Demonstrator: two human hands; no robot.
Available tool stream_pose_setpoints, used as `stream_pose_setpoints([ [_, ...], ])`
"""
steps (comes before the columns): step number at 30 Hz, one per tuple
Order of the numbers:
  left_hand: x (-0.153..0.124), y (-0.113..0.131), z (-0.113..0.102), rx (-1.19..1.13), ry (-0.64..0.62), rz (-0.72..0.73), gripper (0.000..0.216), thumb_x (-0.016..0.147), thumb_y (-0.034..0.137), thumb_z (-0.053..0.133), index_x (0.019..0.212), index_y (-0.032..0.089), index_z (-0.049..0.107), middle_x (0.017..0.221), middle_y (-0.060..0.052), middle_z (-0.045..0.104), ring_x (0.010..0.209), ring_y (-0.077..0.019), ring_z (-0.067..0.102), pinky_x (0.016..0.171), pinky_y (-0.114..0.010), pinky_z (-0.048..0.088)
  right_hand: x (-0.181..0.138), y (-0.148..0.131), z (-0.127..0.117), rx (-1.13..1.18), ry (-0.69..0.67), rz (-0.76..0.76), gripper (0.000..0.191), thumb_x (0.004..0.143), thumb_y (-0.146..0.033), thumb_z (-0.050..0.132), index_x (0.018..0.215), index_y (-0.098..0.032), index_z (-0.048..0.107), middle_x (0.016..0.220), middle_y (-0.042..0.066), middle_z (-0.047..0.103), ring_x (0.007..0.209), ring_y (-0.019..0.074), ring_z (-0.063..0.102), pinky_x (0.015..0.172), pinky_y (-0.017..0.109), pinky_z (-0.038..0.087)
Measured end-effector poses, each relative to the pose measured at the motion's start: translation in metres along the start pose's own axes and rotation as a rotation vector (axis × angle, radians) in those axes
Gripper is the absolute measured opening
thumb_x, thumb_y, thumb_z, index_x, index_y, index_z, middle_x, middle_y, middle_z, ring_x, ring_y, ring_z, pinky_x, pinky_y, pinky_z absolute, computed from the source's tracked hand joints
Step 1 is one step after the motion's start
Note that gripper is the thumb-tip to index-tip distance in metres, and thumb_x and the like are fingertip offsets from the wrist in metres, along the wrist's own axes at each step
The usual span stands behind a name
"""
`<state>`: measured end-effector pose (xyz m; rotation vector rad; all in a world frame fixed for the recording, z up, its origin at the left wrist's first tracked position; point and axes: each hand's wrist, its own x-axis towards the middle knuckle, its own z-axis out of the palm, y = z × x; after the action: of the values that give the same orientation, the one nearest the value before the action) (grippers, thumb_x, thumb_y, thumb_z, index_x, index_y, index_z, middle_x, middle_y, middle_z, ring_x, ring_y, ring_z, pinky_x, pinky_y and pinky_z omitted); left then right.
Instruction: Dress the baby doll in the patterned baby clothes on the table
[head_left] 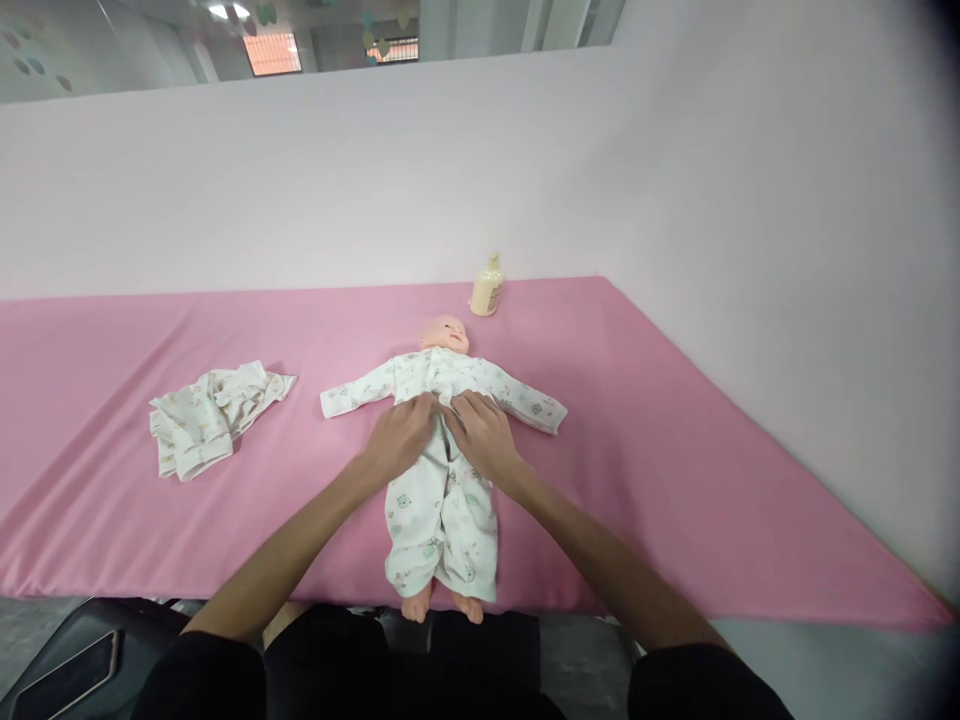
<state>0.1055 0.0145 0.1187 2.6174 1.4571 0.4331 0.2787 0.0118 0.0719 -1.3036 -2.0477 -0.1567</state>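
Observation:
A baby doll [452, 333] lies on its back, head toward the wall and bare feet at the table's front edge. It wears a white printed romper [416, 505] with both sleeves spread outward. My left hand [405, 432] and my right hand [480, 430] meet over the doll's middle, at the romper's front. Both have their fingers closed on the cloth around the front opening. Whatever fastening lies between the fingertips is too small and hidden to make out.
A pink sheet [637, 480] covers the table. Crumpled white printed clothing [214, 415] lies to the left. A cream pump bottle [487, 288] stands by the white wall [337, 190]. A phone [67, 680] rests on a dark seat at the lower left.

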Motion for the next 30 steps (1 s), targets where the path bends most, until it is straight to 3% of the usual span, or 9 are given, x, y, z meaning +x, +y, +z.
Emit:
stream_pose_setpoints([
  [3, -0.009, 0.004, 0.012, 0.137, -0.010, 0.050, 0.027, 0.093, 0.007, 0.036, 0.116, 0.017, 0.047, 0.102, -0.009, 0.065, 0.088, -0.0231, 0.063, 0.066, -0.031, 0.044, 0.000, -0.001, 0.003, 0.110, 0.036, 0.083, 0.026, 0.101, -0.026, 0.037, 0.081, -0.022, 0.052, 0.077, 0.006, 0.060, 0.073, 0.0211, 0.054, 0.070, 0.034, 0.041],
  [5, -0.017, 0.005, 0.015, 0.169, 0.014, 0.069, 0.024, 0.095, 0.010, 0.036, 0.115, 0.017, 0.048, 0.103, -0.009, 0.062, 0.091, -0.0226, 0.061, 0.072, -0.032, 0.046, -0.006, -0.001, -0.001, 0.188, 0.045, 0.110, 0.020, 0.101, -0.029, 0.039, 0.089, -0.022, 0.054, 0.079, 0.005, 0.060, 0.071, 0.0201, 0.055, 0.069, 0.034, 0.042],
  [8, -0.033, 0.006, 0.015, 0.169, 0.088, 0.031, 0.019, 0.101, 0.029, 0.039, 0.110, 0.017, 0.050, 0.104, -0.010, 0.058, 0.092, -0.0221, 0.059, 0.077, -0.033, 0.048, -0.024, 0.002, -0.015, 0.234, 0.105, 0.144, 0.015, 0.097, -0.034, 0.050, 0.106, -0.022, 0.053, 0.091, 0.007, 0.061, 0.077, 0.0203, 0.058, 0.070, 0.034, 0.047],
  [12, -0.045, 0.009, 0.019, 0.115, 0.126, -0.090, 0.040, 0.097, 0.053, 0.043, 0.112, 0.016, 0.048, 0.104, -0.010, 0.057, 0.088, -0.0231, 0.059, 0.073, -0.034, 0.049, -0.053, 0.002, -0.028, 0.119, 0.151, 0.193, 0.018, 0.092, -0.037, 0.060, 0.100, -0.024, 0.052, 0.094, 0.009, 0.059, 0.083, 0.0243, 0.059, 0.069, 0.037, 0.048],
  [18, -0.036, 0.004, 0.031, 0.038, 0.125, -0.105, 0.030, 0.098, 0.026, 0.047, 0.125, 0.016, 0.040, 0.110, -0.011, 0.060, 0.100, -0.0241, 0.059, 0.078, -0.035, 0.049, -0.057, -0.009, -0.019, 0.033, -0.041, 0.050, 0.008, 0.097, -0.025, 0.050, 0.098, -0.022, 0.058, 0.088, 0.008, 0.061, 0.081, 0.0238, 0.057, 0.074, 0.038, 0.047],
  [20, -0.035, 0.002, 0.035, 0.066, 0.134, -0.069, 0.034, 0.096, 0.017, 0.044, 0.130, 0.016, 0.038, 0.109, -0.011, 0.061, 0.100, -0.0247, 0.059, 0.079, -0.035, 0.049, -0.054, -0.010, -0.016, 0.011, -0.073, -0.012, 0.015, 0.098, -0.019, 0.046, 0.093, -0.022, 0.060, 0.084, 0.007, 0.059, 0.077, 0.0213, 0.054, 0.074, 0.037, 0.046],
  [26, -0.033, -0.003, 0.037, 0.083, 0.159, 0.001, 0.042, 0.093, 0.010, 0.040, 0.134, 0.016, 0.036, 0.113, -0.012, 0.061, 0.102, -0.0262, 0.059, 0.083, -0.038, 0.049, -0.044, -0.008, -0.017, -0.058, 0.063, -0.038, 0.020, 0.094, -0.031, 0.058, 0.108, -0.018, 0.063, 0.097, 0.011, 0.058, 0.090, 0.0236, 0.053, 0.081, 0.039, 0.045],
  [28, -0.032, -0.004, 0.033, 0.040, 0.178, -0.021, 0.046, 0.093, 0.012, 0.043, 0.138, 0.017, 0.032, 0.115, -0.012, 0.061, 0.104, -0.0260, 0.058, 0.084, -0.038, 0.049, -0.037, -0.011, -0.016, -0.095, 0.066, -0.059, 0.031, 0.092, -0.034, 0.060, 0.117, -0.015, 0.060, 0.107, 0.013, 0.058, 0.098, 0.0260, 0.053, 0.084, 0.041, 0.044],
  [30, -0.030, -0.005, 0.030, 0.008, 0.187, -0.038, 0.048, 0.094, 0.015, 0.045, 0.139, 0.017, 0.031, 0.115, -0.011, 0.061, 0.105, -0.0258, 0.058, 0.085, -0.038, 0.049, -0.031, -0.013, -0.011, -0.116, 0.036, -0.094, 0.028, 0.093, -0.029, 0.058, 0.118, -0.016, 0.060, 0.107, 0.012, 0.060, 0.098, 0.0252, 0.053, 0.085, 0.040, 0.043],
])
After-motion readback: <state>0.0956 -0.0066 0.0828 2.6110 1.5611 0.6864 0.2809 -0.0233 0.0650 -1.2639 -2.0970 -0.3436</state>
